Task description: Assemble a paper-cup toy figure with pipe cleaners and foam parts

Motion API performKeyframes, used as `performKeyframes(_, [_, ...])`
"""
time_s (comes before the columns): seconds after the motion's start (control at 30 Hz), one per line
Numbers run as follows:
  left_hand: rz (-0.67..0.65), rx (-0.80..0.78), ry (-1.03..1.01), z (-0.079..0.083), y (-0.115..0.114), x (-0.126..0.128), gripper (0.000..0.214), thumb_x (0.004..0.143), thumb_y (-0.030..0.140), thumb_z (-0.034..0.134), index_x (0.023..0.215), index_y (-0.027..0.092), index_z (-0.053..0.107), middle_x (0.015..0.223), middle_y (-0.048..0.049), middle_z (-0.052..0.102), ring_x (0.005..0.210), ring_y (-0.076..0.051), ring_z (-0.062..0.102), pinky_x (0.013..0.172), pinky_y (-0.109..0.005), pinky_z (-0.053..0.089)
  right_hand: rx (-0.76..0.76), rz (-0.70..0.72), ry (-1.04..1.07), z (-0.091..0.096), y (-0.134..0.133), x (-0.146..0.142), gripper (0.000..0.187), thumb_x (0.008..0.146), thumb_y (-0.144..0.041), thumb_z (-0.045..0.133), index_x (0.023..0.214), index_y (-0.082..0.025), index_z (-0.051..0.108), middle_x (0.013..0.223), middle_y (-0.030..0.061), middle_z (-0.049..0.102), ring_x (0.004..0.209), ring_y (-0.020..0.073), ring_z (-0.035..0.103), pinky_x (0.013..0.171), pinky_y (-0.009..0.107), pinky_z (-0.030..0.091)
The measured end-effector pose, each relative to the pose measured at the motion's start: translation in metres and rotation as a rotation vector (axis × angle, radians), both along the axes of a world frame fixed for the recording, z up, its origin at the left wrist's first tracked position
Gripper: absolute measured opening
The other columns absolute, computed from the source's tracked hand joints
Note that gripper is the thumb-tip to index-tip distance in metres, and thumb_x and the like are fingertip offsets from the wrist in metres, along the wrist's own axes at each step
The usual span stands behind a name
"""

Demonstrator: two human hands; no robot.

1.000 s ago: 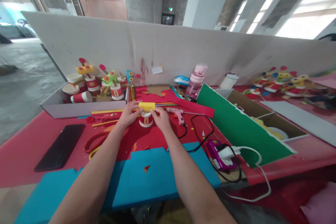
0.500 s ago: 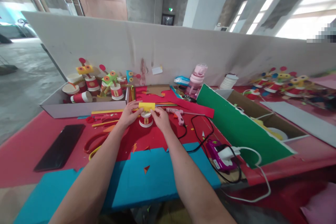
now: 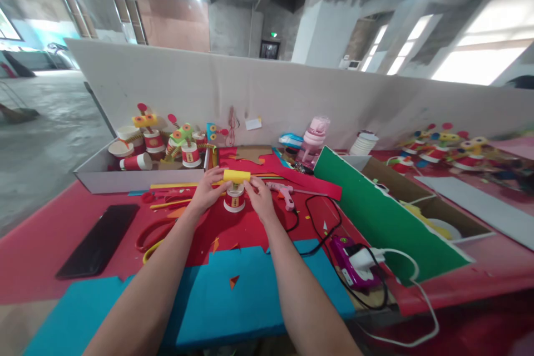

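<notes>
Between my two hands is a yellow paper tube (image 3: 237, 176), lying sideways above an upturned red paper cup (image 3: 234, 200) with a white rim. My left hand (image 3: 208, 189) pinches the tube's left end, and my right hand (image 3: 259, 194) has its fingers closed on the right end. A short spring-like piece shows between tube and cup; whether the tube touches it I cannot tell. To the right of my right hand lies a pink glue gun (image 3: 285, 194). Scissors with red and yellow handles (image 3: 152, 235) lie left of my left forearm.
A white box (image 3: 137, 181) of cup figures stands at the back left. A black phone (image 3: 100, 242) lies in front of it. On the right are a purple power strip (image 3: 354, 264) with cables and a green-sided box (image 3: 379, 211). Blue sheets (image 3: 229, 311) cover the near edge.
The head view has tilted up slightly, so everything sits lower in the picture. Both hands still hold the yellow tube over the cup, with little visible movement.
</notes>
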State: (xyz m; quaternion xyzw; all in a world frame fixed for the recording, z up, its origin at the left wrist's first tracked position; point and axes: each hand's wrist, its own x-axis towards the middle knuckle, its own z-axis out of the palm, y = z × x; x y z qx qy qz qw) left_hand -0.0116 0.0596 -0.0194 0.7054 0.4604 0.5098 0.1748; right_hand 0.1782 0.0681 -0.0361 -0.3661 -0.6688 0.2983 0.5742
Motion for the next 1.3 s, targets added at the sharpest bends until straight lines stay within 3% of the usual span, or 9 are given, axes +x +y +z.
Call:
performKeyframes(0.2, [-0.022,0.034,0.019,0.002,0.0,0.001,0.024,0.081,0.043,0.062,0.076,0.022,0.073,0.124,-0.008,0.065,0.13,-0.026,0.046,0.112,-0.047,0.031,-0.046,0.005,0.031,-0.004,0.003,-0.001,0.024,0.084,-0.041,0.057,0.078,-0.02,0.067,0.106,0.008,0.067,0.103,0.0227,0.06,0.094,0.035,0.045])
performKeyframes(0.4, [0.005,0.058,0.014,0.001,0.003,0.0,0.024,0.08,0.043,0.063,0.072,0.022,0.072,0.121,-0.0088,0.067,0.127,-0.026,0.048,0.111,-0.047,0.033,-0.261,0.098,0.289,0.002,-0.002,-0.005,0.032,0.081,-0.046,0.059,0.097,-0.02,0.067,0.102,0.0055,0.069,0.093,0.0202,0.063,0.085,0.032,0.05])
performKeyframes(0.73, [0.027,0.026,-0.005,0.003,0.001,0.003,0.024,0.079,0.044,0.064,0.075,0.022,0.073,0.117,-0.0089,0.069,0.124,-0.026,0.052,0.109,-0.045,0.036,-0.21,0.016,0.3,-0.001,0.003,-0.006,0.035,0.08,-0.049,0.059,0.093,-0.018,0.068,0.099,0.0059,0.071,0.093,0.0205,0.064,0.085,0.033,0.051])
performKeyframes(0.93, [0.041,0.01,-0.092,0.014,-0.01,0.004,0.031,0.08,0.048,0.062,0.073,0.019,0.071,0.116,-0.0098,0.069,0.112,-0.026,0.059,0.101,-0.041,0.043,-0.233,0.006,0.307,0.01,-0.003,-0.001,0.039,0.082,-0.051,0.056,0.097,-0.017,0.067,0.098,0.0075,0.072,0.097,0.0226,0.065,0.085,0.034,0.051])
performKeyframes(1.17, [0.212,0.096,-0.333,0.034,-0.026,-0.001,0.04,0.089,0.048,0.049,0.077,0.017,0.073,0.105,-0.0065,0.073,0.102,-0.022,0.064,0.094,-0.033,0.047,-0.198,-0.155,0.326,0.016,-0.006,0.006,0.049,0.087,-0.058,0.045,0.092,-0.016,0.068,0.096,0.0089,0.072,0.094,0.0219,0.063,0.086,0.035,0.048])
performKeyframes(1.3, [0.359,0.162,-0.388,0.039,-0.021,-0.013,0.041,0.089,0.048,0.047,0.08,0.018,0.073,0.087,-0.0044,0.074,0.09,-0.019,0.066,0.085,-0.03,0.049,-0.067,-0.303,0.292,0.018,-0.009,0.01,0.046,0.09,-0.056,0.042,0.091,-0.017,0.067,0.094,0.0088,0.07,0.091,0.0212,0.062,0.085,0.034,0.046])
